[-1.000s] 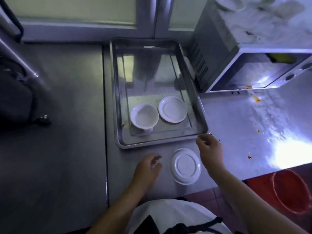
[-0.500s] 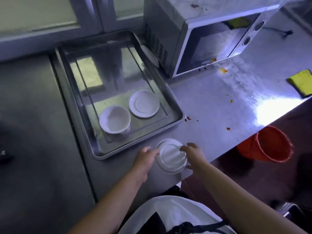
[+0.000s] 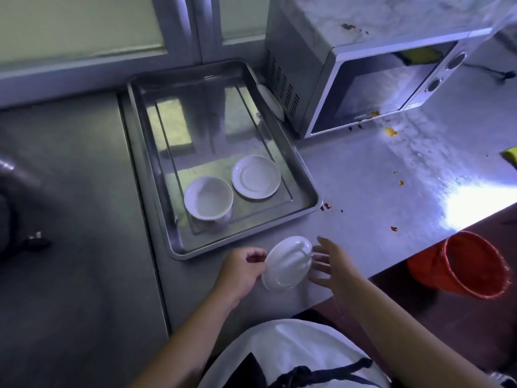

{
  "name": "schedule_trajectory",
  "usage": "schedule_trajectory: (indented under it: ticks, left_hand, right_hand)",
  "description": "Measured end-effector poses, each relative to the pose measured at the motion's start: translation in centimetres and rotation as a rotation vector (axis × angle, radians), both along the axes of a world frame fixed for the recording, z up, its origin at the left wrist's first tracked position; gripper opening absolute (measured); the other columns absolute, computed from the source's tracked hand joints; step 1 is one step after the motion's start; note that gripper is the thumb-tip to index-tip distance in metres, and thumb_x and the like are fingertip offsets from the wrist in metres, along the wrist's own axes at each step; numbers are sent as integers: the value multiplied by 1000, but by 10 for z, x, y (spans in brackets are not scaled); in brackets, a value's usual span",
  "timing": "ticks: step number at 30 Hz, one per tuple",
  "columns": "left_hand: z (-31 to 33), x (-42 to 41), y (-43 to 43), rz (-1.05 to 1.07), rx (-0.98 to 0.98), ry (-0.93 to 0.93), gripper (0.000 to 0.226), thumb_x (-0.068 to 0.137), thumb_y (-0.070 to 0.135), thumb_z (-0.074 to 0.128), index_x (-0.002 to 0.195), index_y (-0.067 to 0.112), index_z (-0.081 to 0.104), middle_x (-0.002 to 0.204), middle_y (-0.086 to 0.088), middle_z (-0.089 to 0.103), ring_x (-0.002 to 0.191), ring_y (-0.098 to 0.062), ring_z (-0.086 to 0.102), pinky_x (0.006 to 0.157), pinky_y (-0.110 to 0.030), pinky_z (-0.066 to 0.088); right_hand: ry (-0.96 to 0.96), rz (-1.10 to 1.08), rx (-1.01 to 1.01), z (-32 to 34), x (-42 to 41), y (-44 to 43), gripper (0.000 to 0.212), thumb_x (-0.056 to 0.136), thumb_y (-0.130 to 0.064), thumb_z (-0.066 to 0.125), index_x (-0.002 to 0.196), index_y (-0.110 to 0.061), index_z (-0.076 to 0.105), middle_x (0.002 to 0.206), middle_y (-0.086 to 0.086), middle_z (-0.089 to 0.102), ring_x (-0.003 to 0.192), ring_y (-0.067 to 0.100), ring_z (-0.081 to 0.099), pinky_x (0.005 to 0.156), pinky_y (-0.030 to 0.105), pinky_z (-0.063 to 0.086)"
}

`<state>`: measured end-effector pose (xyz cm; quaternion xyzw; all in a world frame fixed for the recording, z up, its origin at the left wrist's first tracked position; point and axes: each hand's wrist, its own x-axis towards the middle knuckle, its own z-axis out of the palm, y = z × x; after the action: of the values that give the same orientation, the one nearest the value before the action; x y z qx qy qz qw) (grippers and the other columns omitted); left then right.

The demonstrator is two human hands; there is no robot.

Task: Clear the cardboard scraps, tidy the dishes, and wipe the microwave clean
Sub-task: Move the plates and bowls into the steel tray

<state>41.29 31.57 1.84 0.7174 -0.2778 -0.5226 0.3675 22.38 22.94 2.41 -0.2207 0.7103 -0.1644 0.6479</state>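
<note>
A white saucer (image 3: 288, 263) is tilted up off the steel counter (image 3: 377, 191), just in front of the metal tray (image 3: 251, 236). My left hand (image 3: 240, 271) pinches the saucer's left edge. My right hand (image 3: 333, 264) hovers at the saucer's right side with its fingers spread, apart from it. Inside the tray stand a white bowl (image 3: 208, 197) and another white saucer (image 3: 256, 176). The microwave (image 3: 363, 74) sits at the back right, its top stained and its door shut.
Orange food bits (image 3: 391, 131) and dark spots (image 3: 326, 206) dot the counter before the microwave. A yellow sponge (image 3: 510, 155) lies at the right edge. An orange bucket (image 3: 461, 264) stands on the floor below. Another white plate (image 3: 270, 100) is wedged between tray and microwave.
The saucer lay flat on the counter with both hands at its edges; now my left hand has tipped it up and my right hand has let go and opened.
</note>
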Motion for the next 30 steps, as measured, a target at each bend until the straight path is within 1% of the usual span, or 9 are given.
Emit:
schedule_trajectory:
  ticks: [4,10,13,15,17,20,23,27,30]
  left_hand:
    - [34,8,5,-91,-200,-92,19,79,11,80,80,30,76,82,14,74,74,1,66,71,-11,49]
    - [60,19,-2,-329,-481,-425,27,86,0,66,96,21,79,98,17,67,100,-8,61,89,-17,45]
    - [59,26,-14,-253,-479,-550,28,86,1,69,103,21,78,110,13,64,109,-7,57,94,-17,45]
    - [55,36,-24,-119,-409,-610,37,84,3,73,115,23,73,120,14,58,117,-3,52,103,-18,41]
    - [44,53,-37,-14,-239,-703,51,81,10,78,128,20,64,130,9,53,124,-9,46,110,-28,37]
    - [31,80,-63,-28,135,-821,83,75,34,83,146,21,42,147,-6,40,134,-28,38,110,-39,35]
    - [18,96,-93,-88,330,-833,105,67,55,81,150,33,22,154,-7,24,140,-32,28,109,-46,34]
    - [2,106,-127,-185,528,-799,123,63,60,83,153,38,2,163,-4,0,149,-32,9,111,-57,25]
    - [-3,107,-138,-237,562,-782,122,64,55,85,154,36,5,161,-8,8,146,-39,14,109,-58,30]
  right_hand:
    - [-103,39,-30,21,3,-11,31,93,-32,67,105,-4,68,102,15,68,97,33,68,85,50,59]
    - [-259,151,-142,42,4,-48,17,92,2,59,105,0,70,98,16,72,79,28,71,64,35,61]
    - [-204,219,-177,37,16,-75,22,89,9,57,98,-4,72,97,17,71,85,32,68,60,33,59]
    - [-153,248,-209,28,27,-98,23,87,11,58,99,-4,72,97,20,70,86,35,68,57,34,59]
    - [-112,290,-266,15,39,-122,25,84,11,59,100,-4,72,97,22,71,84,38,69,59,37,59]
    - [-19,359,-357,-3,63,-160,28,83,10,61,103,-5,73,93,18,72,79,37,68,66,50,61]
    - [102,571,-452,-16,86,-192,34,83,3,64,115,-7,71,94,9,73,76,28,66,77,51,61]
    - [375,1101,-640,-23,108,-215,66,85,-21,72,144,-12,45,136,15,55,116,35,58,96,41,51]
    - [437,1396,-756,-26,124,-212,103,77,-41,79,156,-27,15,159,15,24,142,41,31,108,51,38]
